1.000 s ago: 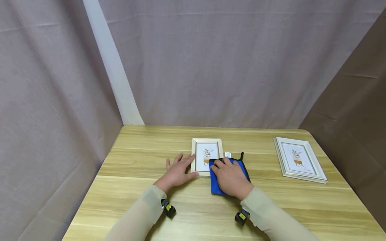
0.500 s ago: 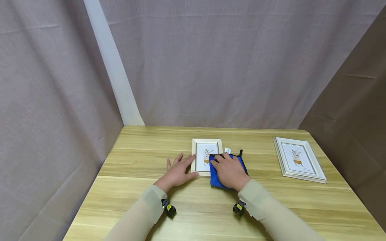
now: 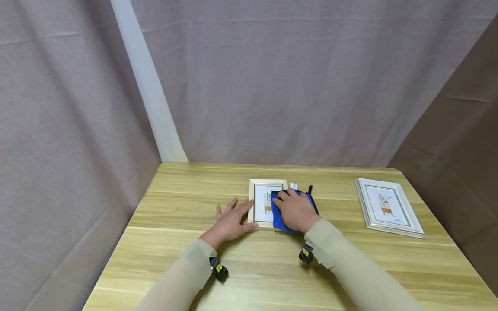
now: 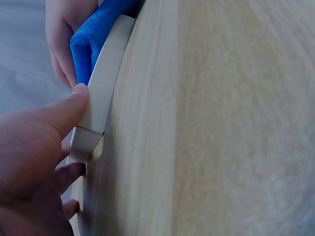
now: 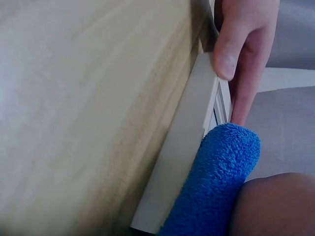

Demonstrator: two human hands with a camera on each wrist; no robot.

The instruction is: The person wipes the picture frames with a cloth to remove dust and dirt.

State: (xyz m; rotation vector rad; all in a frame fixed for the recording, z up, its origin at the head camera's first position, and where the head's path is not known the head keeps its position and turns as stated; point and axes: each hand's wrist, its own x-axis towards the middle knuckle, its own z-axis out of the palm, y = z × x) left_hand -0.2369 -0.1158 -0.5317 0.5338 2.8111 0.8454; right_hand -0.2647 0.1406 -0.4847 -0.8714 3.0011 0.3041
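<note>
A cream picture frame with a flower print lies flat on the table in the head view. My left hand has fairly straight, spread fingers at its left side, with the thumb on the near left corner, closely seen in the left wrist view. My right hand lies over a folded blue cloth with black trim, pressing it on the right part of the frame. In the right wrist view the fuzzy cloth bulges over the frame's edge. It hides the print's right part in the head view.
Several similar white frames lie stacked at the right of the wooden table. A white tag and a black loop stick out from the cloth. A grey curtain hangs behind the table's far edge.
My right hand and the blue cloth have slid up along the frame's right side, away from me, covering more of the print. My left hand keeps its place.
</note>
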